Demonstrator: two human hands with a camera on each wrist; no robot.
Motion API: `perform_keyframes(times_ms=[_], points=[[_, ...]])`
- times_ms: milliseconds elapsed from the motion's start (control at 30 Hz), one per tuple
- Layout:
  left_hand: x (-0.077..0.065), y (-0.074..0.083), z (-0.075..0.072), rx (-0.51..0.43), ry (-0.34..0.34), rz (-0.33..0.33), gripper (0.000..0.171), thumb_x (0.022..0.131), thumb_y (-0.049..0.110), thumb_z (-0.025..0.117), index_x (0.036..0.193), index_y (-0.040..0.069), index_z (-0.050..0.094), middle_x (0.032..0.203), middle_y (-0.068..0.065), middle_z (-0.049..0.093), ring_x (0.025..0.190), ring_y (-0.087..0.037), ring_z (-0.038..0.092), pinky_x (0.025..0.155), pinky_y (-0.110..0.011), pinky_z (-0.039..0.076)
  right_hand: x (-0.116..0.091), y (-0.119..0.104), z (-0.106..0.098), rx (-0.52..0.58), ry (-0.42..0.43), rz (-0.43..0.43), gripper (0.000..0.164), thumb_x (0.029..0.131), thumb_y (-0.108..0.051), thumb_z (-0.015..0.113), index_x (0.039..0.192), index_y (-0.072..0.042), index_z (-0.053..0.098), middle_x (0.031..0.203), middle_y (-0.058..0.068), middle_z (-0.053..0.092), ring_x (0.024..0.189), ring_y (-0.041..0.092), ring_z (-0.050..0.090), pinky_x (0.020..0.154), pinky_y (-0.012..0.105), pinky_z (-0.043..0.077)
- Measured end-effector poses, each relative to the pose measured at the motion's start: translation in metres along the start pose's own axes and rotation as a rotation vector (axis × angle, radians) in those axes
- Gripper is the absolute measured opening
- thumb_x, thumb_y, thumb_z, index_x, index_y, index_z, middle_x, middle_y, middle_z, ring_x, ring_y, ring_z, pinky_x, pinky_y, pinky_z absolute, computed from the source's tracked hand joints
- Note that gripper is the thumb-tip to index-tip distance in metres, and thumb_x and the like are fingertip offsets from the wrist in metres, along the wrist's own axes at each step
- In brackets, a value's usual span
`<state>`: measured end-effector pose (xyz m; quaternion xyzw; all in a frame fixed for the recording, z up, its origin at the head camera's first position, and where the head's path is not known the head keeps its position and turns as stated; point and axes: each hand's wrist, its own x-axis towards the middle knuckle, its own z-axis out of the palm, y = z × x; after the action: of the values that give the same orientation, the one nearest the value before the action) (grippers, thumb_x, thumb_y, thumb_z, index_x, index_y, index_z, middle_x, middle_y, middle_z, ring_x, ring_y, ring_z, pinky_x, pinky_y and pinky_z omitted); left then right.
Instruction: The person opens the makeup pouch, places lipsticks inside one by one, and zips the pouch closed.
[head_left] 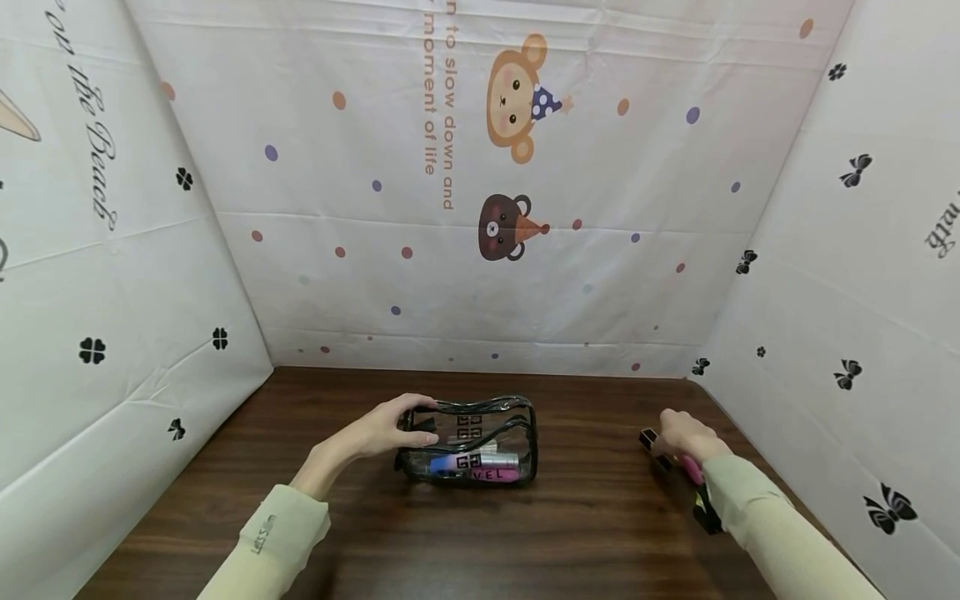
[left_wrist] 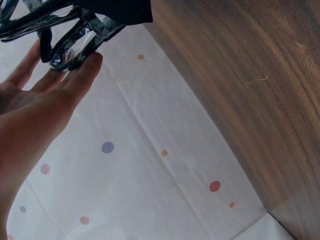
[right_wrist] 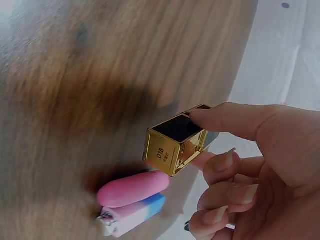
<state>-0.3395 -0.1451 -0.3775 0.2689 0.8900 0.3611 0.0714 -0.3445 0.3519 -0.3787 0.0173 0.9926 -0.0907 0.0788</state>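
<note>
A clear pouch with black trim (head_left: 534,446) stands on the table, a blue-purple tube (head_left: 444,463) and a pink item (head_left: 495,475) showing inside. My left hand (head_left: 390,427) grips its left end, thumb in front and fingers behind; in the left wrist view, the fingertips (left_wrist: 92,62) touch the pouch (left_wrist: 75,55). Far to the right, my right hand (head_left: 686,435) pinches a black-and-gold lipstick (right_wrist: 175,135), marked 018 on its end, between thumb and fingers. Close by on the table lie a pink rounded item (right_wrist: 134,189) and a blue, pink and white tube (right_wrist: 136,215).
Under my right forearm, a dark item (head_left: 707,515) is partly hidden by the sleeve. White printed sheets (head_left: 480,292) wall in the brown wooden table (head_left: 585,517) at the back and both sides. The right sheet stands near my right hand.
</note>
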Motion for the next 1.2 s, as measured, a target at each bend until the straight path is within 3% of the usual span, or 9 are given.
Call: perform_keyframes(times_ms=[233, 533, 1200], points=[[0.0, 0.0, 0.0, 0.0, 0.0, 0.003, 0.062, 0.088, 0.047, 0.067, 0.141, 0.02, 0.047, 0.15, -0.01, 0.04, 0.14, -0.036, 0.036, 0.107, -0.059, 0.036, 0.003, -0.011, -0.007, -0.01, -0.004, 0.001, 0.023, 0.078, -0.02, 0.071, 0.083, -0.003, 0.056, 0.084, 0.011, 0.058, 0.071, 0.023, 0.051, 0.061, 0.04, 0.042], [0.0, 0.001, -0.001, 0.004, 0.002, -0.006, 0.061, 0.089, 0.047, 0.066, 0.141, 0.021, 0.048, 0.151, -0.01, 0.04, 0.139, -0.036, 0.037, 0.106, -0.058, 0.037, 0.001, -0.031, -0.012, 0.012, 0.023, -0.016, 0.023, 0.078, -0.019, 0.072, 0.08, -0.004, 0.056, 0.067, 0.006, 0.057, 0.054, 0.018, 0.057, 0.052, 0.033, 0.041], [-0.001, 0.003, -0.001, 0.004, 0.0, -0.016, 0.061, 0.089, 0.048, 0.066, 0.14, 0.021, 0.048, 0.151, -0.009, 0.04, 0.139, -0.035, 0.037, 0.106, -0.058, 0.038, 0.005, -0.06, -0.023, 0.035, 0.002, -0.093, 0.022, 0.084, -0.02, 0.071, 0.079, -0.007, 0.054, 0.061, -0.001, 0.044, 0.054, 0.013, 0.04, 0.052, 0.029, 0.031]])
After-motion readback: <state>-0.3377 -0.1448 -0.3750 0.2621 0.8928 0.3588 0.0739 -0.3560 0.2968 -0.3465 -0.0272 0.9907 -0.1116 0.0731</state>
